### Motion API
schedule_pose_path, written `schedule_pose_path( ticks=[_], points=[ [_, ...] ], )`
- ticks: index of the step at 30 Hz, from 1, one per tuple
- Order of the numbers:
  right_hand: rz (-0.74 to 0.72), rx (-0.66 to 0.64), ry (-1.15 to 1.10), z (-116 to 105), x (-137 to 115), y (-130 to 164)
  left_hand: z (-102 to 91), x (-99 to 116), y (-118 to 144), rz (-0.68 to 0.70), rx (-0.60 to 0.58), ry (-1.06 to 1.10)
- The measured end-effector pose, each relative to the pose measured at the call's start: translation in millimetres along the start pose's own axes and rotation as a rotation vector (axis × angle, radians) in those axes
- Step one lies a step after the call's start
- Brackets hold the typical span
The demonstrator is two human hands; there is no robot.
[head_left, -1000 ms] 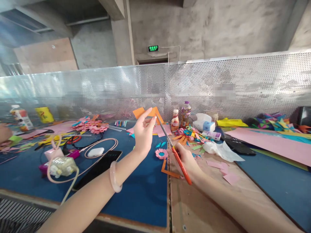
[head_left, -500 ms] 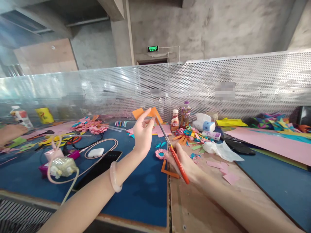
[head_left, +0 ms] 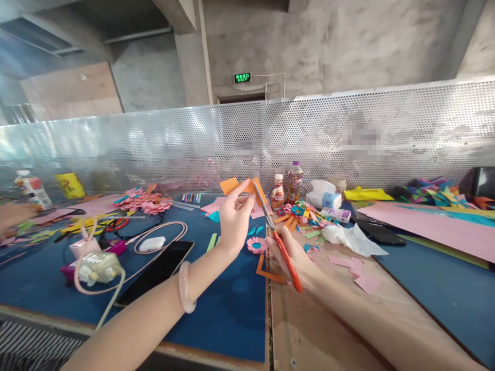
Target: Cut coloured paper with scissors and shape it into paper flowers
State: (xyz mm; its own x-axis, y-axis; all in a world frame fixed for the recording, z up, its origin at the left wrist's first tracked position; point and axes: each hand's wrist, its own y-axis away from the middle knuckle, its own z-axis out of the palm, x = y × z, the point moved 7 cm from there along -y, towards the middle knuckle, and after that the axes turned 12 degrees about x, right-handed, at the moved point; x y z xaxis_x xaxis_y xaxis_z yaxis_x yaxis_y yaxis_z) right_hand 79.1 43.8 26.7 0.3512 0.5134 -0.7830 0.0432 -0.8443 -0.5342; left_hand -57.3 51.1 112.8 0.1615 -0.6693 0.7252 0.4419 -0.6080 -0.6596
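My left hand [head_left: 235,219] is raised above the blue mat and pinches a folded piece of orange paper [head_left: 232,186] between thumb and fingers. My right hand [head_left: 291,253] grips orange-handled scissors [head_left: 281,248]. Their metal blades [head_left: 263,207] point up and left and meet the right edge of the orange paper. A pale bangle [head_left: 186,286] circles my left wrist. Below the paper, on the mat, lie a small pink paper flower [head_left: 257,244] and an orange L-shaped paper strip [head_left: 266,271].
A black phone [head_left: 158,269], a white earbud case [head_left: 152,243] and a cable [head_left: 116,286] lie at the left. Two bottles [head_left: 288,188], a tissue pack [head_left: 324,196], coloured paper scraps and a pink sheet [head_left: 433,224] fill the right. Another person's hand [head_left: 11,214] rests far left. A perforated metal screen [head_left: 348,134] backs the table.
My left hand with the orange paper has shifted slightly right and down. The scissors have followed, their blades now at the paper's right edge. A green strip now shows on the mat.
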Motion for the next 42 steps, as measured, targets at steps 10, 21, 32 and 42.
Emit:
schedule_pose_path(
  ticks=[10,21,32,42],
  points=[
    [-0.003,0.026,0.091,-1.0,4.8,-3.7,1.7,-2.7,1.7,-0.011,-0.021,0.018],
    [-0.039,0.068,0.09,-6.9,0.8,-8.1,2.3,-8.8,1.9,-0.038,-0.017,0.025],
    [0.376,0.204,-0.216,-14.7,43.0,-13.6,-13.0,-97.3,-59.3,-0.275,-0.355,-0.236],
    [0.507,0.326,-0.312,-34.9,80.2,-35.5,-23.4,-136.0,-55.1,-0.015,-0.687,-0.743]
  ],
)
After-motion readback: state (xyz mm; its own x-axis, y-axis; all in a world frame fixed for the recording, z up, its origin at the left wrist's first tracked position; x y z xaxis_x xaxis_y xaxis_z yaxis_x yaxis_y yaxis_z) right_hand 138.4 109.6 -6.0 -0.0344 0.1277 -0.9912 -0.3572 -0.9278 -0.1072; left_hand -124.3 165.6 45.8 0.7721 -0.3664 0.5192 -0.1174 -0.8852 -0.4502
